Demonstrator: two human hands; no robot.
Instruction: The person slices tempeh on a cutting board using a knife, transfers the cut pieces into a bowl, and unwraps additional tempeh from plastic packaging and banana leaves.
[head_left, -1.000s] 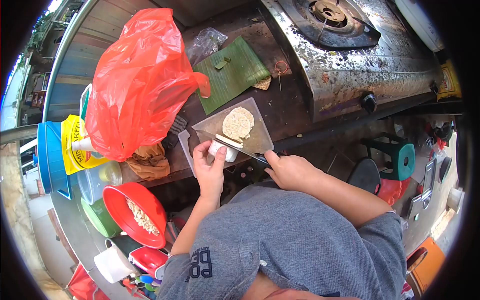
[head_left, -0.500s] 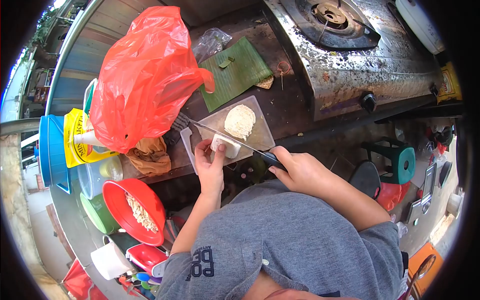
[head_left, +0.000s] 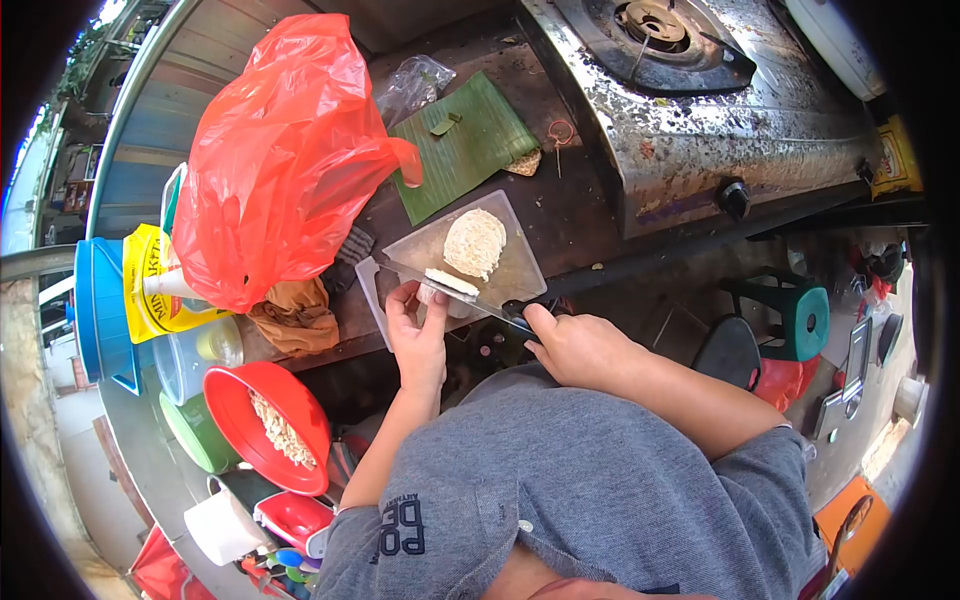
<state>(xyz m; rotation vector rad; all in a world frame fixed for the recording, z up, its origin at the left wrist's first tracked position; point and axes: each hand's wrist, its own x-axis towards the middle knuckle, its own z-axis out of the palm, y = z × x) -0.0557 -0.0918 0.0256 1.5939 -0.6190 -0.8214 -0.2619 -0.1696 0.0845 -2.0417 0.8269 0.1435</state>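
Observation:
My left hand [head_left: 418, 330] pinches a white block, which looks like tempeh [head_left: 428, 294], at the near edge of a translucent cutting board [head_left: 520, 268]. Gripped by its dark handle in my right hand [head_left: 585, 347], a knife [head_left: 488, 306] crosses the block with its blade. On the blade's far side stands a thin white slice [head_left: 452, 280], upright or slightly tilted. Just beyond it, several round pale slices [head_left: 474, 243] overlap on the board. My fingers and the blade partly hide the block.
A banana leaf [head_left: 465, 150] lies behind the board, beside a red plastic bag [head_left: 285, 170]. The gas stove [head_left: 680, 130] is at back right. To the left are a brown cloth [head_left: 297, 318] and a red bowl [head_left: 235, 410] of pale pieces [head_left: 282, 430].
The blade has moved toward me into the block, and a thin slice now shows on its far side. My right hand has shifted slightly left and down with the knife.

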